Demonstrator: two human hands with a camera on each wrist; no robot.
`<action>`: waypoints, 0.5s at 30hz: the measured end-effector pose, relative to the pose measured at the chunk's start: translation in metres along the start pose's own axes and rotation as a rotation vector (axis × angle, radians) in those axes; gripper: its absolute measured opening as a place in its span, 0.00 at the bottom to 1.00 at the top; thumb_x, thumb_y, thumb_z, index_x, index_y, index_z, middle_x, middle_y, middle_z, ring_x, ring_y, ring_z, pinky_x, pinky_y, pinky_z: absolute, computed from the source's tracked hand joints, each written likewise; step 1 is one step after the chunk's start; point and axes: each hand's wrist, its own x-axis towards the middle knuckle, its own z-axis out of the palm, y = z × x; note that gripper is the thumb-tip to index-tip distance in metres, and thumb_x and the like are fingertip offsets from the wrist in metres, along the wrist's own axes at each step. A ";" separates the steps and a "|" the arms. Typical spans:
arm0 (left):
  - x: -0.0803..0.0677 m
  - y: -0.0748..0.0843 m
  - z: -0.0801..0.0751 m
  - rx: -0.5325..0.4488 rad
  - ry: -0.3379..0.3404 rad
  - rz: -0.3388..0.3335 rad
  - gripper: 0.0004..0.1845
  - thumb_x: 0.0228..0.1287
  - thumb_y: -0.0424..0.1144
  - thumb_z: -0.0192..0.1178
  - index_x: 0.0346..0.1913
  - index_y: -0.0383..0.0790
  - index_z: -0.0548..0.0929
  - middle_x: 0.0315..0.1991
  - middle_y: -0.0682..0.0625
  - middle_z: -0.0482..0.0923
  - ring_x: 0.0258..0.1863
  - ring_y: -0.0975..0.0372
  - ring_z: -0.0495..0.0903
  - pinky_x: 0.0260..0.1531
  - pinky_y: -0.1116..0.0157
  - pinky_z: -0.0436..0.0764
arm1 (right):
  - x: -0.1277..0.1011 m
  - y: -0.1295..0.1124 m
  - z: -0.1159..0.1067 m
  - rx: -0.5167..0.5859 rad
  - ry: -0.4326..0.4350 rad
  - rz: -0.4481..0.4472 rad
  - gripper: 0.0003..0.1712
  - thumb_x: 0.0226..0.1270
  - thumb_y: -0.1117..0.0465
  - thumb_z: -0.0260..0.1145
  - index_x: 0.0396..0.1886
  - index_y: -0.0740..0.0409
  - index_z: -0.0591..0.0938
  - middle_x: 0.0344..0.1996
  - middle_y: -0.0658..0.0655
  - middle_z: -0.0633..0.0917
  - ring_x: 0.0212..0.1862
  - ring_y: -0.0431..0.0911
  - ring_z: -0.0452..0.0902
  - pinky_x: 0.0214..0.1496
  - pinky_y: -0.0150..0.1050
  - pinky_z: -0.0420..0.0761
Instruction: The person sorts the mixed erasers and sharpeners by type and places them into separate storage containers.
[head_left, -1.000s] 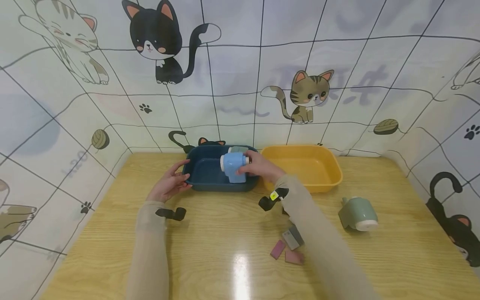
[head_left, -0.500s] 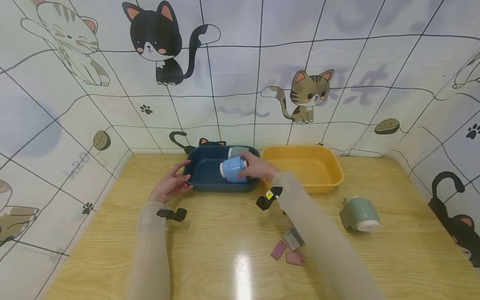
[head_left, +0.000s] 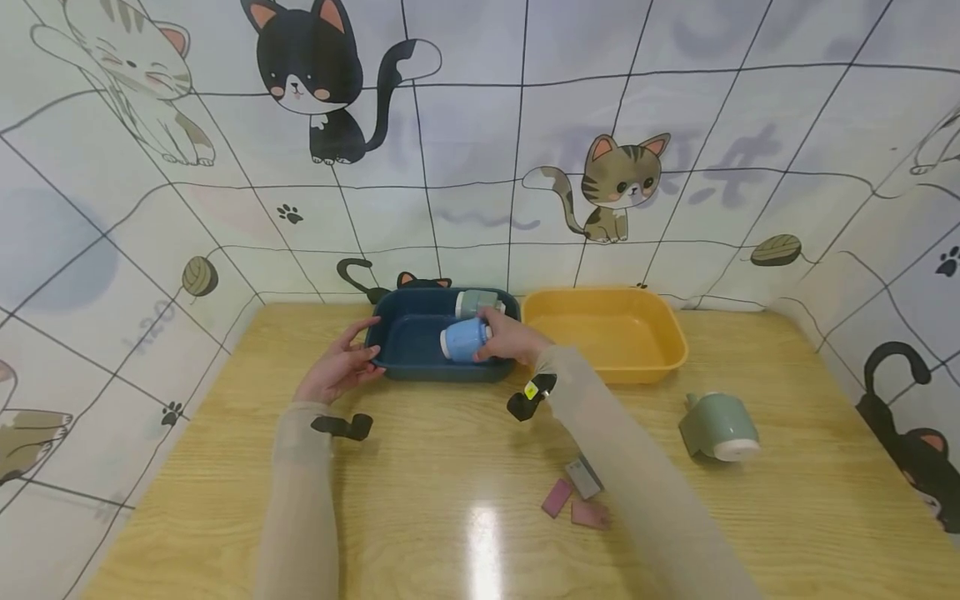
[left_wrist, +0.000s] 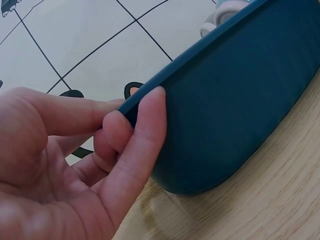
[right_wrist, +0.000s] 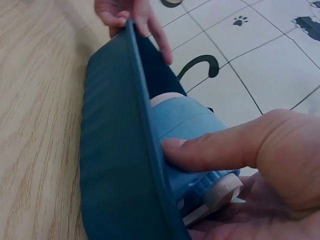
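My left hand (head_left: 341,367) pinches the left end of a dark blue plastic basin (head_left: 431,373); in the left wrist view, fingers lie on both sides of its rim. With my right hand (head_left: 513,336) I hold a light blue plastic gadget (head_left: 463,340) with a white end, lying on its side in the basin's right half. The right wrist view shows its ridged dial and white knob (right_wrist: 223,191), the thumb resting on its body and the other fingers partly hidden beyond it. Behind it in the basin lies a grey-green gadget (head_left: 476,303) with a pale end.
A yellow basin (head_left: 611,369) stands right beside the blue one. Farther right on the wooden table lies another grey-green gadget (head_left: 720,427) with a white base. Near my right forearm are a grey block (head_left: 583,477) and two pink pieces (head_left: 557,497). Cat-patterned walls surround the table.
My right hand has lowered and tipped the light blue gadget into the basin, bringing the grey-green one behind it into view. The left hand keeps its place on the rim.
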 end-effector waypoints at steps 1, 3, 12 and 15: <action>-0.001 0.002 0.002 0.000 0.009 -0.007 0.31 0.70 0.27 0.54 0.72 0.49 0.62 0.27 0.49 0.69 0.22 0.63 0.77 0.43 0.60 0.83 | 0.001 0.000 0.001 -0.007 0.003 0.003 0.45 0.55 0.73 0.70 0.69 0.63 0.57 0.62 0.66 0.66 0.57 0.59 0.66 0.59 0.48 0.73; -0.002 0.006 0.005 0.016 0.039 -0.032 0.32 0.70 0.26 0.52 0.74 0.48 0.59 0.27 0.49 0.68 0.21 0.63 0.76 0.43 0.60 0.83 | 0.001 -0.001 0.002 -0.028 0.012 0.003 0.44 0.55 0.73 0.70 0.68 0.63 0.58 0.61 0.66 0.67 0.56 0.58 0.66 0.58 0.47 0.73; 0.004 0.001 0.005 -0.026 0.067 -0.064 0.32 0.72 0.23 0.47 0.74 0.46 0.56 0.25 0.48 0.68 0.18 0.63 0.75 0.40 0.62 0.83 | -0.007 -0.008 0.007 -0.240 0.081 0.021 0.43 0.54 0.66 0.73 0.67 0.62 0.61 0.57 0.65 0.73 0.52 0.56 0.71 0.55 0.47 0.74; 0.004 0.001 0.005 -0.022 0.077 -0.064 0.32 0.72 0.23 0.48 0.74 0.47 0.57 0.25 0.48 0.67 0.18 0.62 0.75 0.39 0.63 0.83 | -0.009 -0.010 0.006 -0.249 0.075 0.024 0.42 0.55 0.62 0.73 0.68 0.62 0.63 0.56 0.64 0.74 0.51 0.55 0.71 0.54 0.46 0.74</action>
